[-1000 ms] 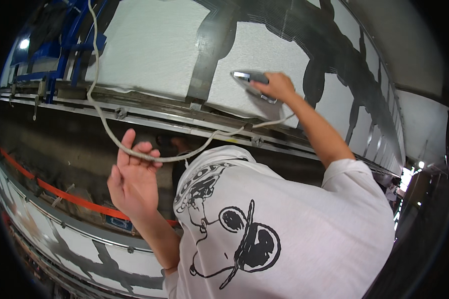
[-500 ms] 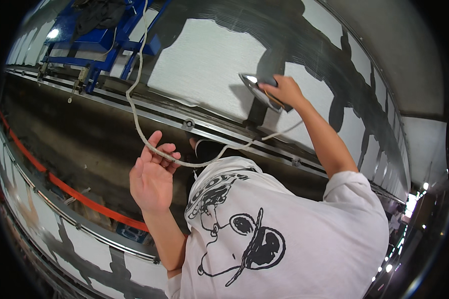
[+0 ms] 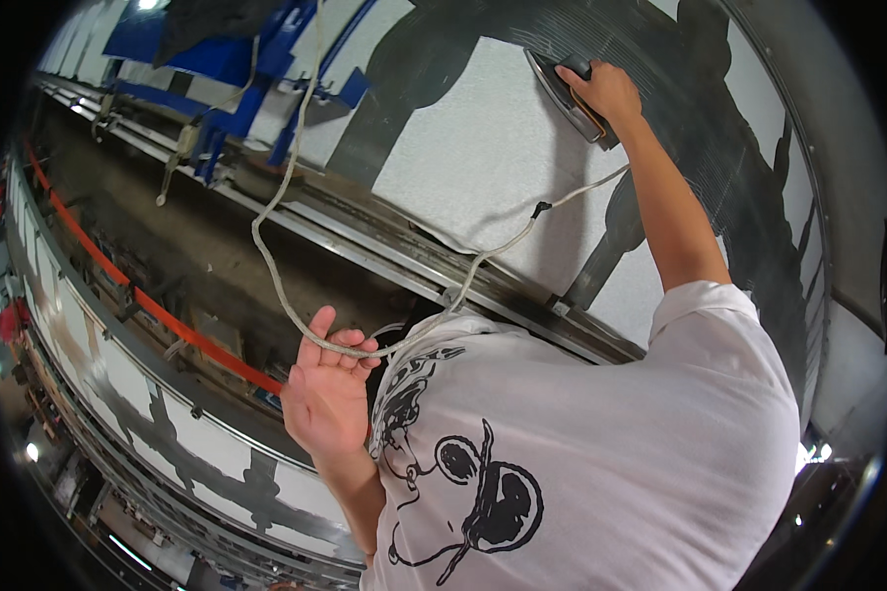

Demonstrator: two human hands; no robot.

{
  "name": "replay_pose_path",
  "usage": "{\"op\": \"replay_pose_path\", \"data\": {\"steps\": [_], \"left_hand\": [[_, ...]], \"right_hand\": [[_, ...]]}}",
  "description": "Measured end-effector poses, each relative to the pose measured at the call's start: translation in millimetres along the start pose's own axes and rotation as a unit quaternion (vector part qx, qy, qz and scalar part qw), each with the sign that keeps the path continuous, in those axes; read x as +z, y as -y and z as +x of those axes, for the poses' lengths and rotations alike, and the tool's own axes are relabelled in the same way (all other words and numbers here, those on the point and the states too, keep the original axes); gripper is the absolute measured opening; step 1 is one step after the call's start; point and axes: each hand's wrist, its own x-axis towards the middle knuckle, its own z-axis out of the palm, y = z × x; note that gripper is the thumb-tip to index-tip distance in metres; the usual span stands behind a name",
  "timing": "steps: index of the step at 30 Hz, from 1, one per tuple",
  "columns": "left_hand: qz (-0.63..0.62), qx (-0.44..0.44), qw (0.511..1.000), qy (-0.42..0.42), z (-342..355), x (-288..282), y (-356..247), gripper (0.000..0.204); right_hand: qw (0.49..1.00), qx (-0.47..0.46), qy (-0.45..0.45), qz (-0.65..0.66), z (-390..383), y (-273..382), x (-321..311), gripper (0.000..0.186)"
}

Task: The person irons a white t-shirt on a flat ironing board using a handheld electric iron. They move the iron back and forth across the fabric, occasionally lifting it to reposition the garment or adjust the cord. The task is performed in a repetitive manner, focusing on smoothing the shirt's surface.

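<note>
My right hand [image 3: 609, 94] is closed round the handle of a dark clothes iron [image 3: 568, 98]. The iron is over the right part of a white rectangular sheet [image 3: 473, 138] on the dark-streaked work table [image 3: 429, 64]; I cannot tell whether its soleplate touches. A pale cord [image 3: 284, 187] comes down from the top, loops past my body and rises toward the iron; my right forearm hides its end. Palm up, my left hand [image 3: 330, 394] holds the cord's low bend across its loosely curled fingers, in front of my white shirt.
A blue metal frame [image 3: 227, 118] with dark cloth [image 3: 207, 34] on top stands at the upper left. Metal rails [image 3: 365, 231] edge the table. Across a gap, an orange bar [image 3: 172, 325] runs along a second white-and-dark table [image 3: 182, 433].
My right hand and the iron have moved up and to the right, farther over the white sheet. The cord's right part has been drawn up across the sheet. My left hand still carries the cord.
</note>
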Motion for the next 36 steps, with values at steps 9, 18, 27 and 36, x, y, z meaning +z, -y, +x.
{"op": "replay_pose_path", "data": {"steps": [9, 18, 27, 36], "left_hand": [[0.028, -0.041, 0.998, 0.025, 58.8, 17.0, -3.0, 0.074], [0.032, -0.064, 0.995, 0.072, 64.5, 13.4, -20.9, 0.078], [0.020, -0.113, 0.980, 0.161, 85.2, -15.6, -62.1, 0.066], [0.032, -0.095, 0.989, 0.105, 90.8, -33.4, -76.7, 0.072]], "right_hand": [[1.000, 0.011, 0.017, -0.018, -3.1, 10.4, -10.5, 0.070], [0.999, -0.026, 0.030, 0.001, -6.5, -2.9, -7.2, 0.071], [0.991, 0.014, 0.125, 0.037, -158.3, 5.7, 19.7, 0.071], [0.982, -0.093, 0.150, 0.073, -276.8, 58.7, 46.4, 0.061]]}}
